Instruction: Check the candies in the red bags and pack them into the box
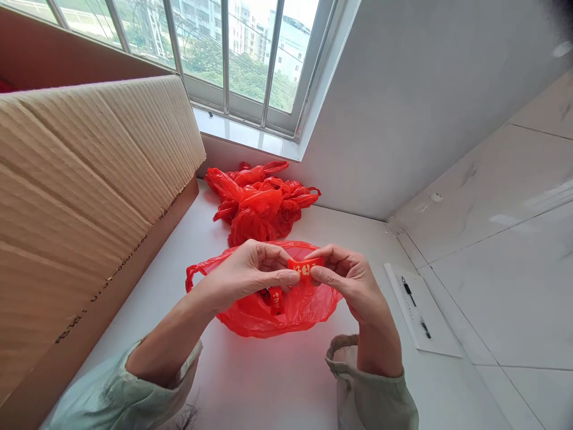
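Left hand [255, 270] and right hand [348, 273] pinch a small, red, yellow-lettered rectangular piece [306, 269] at its left and right ends; light, even pressure should avoid creasing.

The thumbs of the left hand [250, 269] and right hand [347, 273] cover both ends of a red piece [305, 269], so its lettering shows only in part. What sits beside the 2nd red piece [277, 300] in the open red bag [308, 313] is too small to tell. The cardboard box [89, 161] is cut off by the left edge, the window [248, 57] by the top, both sleeves [147, 388] by the bottom.
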Tool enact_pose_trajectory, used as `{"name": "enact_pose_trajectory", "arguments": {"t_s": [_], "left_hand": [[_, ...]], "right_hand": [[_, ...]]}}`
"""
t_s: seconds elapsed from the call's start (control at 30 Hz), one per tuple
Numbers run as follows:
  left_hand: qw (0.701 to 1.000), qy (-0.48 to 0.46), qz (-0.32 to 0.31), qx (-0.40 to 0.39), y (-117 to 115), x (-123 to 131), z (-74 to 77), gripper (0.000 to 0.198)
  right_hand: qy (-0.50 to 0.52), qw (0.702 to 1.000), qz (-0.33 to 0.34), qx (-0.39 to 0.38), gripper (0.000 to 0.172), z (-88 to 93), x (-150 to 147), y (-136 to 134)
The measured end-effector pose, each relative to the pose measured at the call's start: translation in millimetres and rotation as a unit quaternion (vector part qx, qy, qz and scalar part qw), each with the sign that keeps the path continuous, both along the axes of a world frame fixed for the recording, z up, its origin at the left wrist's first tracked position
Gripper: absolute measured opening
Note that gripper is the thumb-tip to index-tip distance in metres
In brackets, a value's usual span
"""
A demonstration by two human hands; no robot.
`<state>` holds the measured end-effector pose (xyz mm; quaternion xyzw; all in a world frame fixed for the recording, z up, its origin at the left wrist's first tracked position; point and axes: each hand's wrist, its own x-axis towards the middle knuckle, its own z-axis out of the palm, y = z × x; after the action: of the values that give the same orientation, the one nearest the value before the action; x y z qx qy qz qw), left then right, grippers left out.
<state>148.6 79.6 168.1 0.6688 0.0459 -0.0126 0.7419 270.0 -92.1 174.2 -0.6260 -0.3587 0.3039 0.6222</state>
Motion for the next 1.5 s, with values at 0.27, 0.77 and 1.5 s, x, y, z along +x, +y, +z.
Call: {"name": "enact_pose_trajectory", "arguments": {"t_s": [0.27,0.77,1.5], "left_hand": [[0.999,0.017,0.024,-0.020,-0.6,0.0,3.7,0.023],[0.994,-0.009,0.072,0.084,0.4,-3.5,3.8,0.016],[0.968,-0.033,0.043,0.246,-0.7,4.1,-6.8,0.017]], "right_hand": [[-0.023,1.000,-0.005,-0.018,0.021,-0.6,-0.5,0.7],[-0.022,1.000,-0.002,-0.018,0.017,0.5,-2.7,0.7],[-0.136,0.986,0.017,-0.093,0.007,-2.3,-1.7,5.4]]}}
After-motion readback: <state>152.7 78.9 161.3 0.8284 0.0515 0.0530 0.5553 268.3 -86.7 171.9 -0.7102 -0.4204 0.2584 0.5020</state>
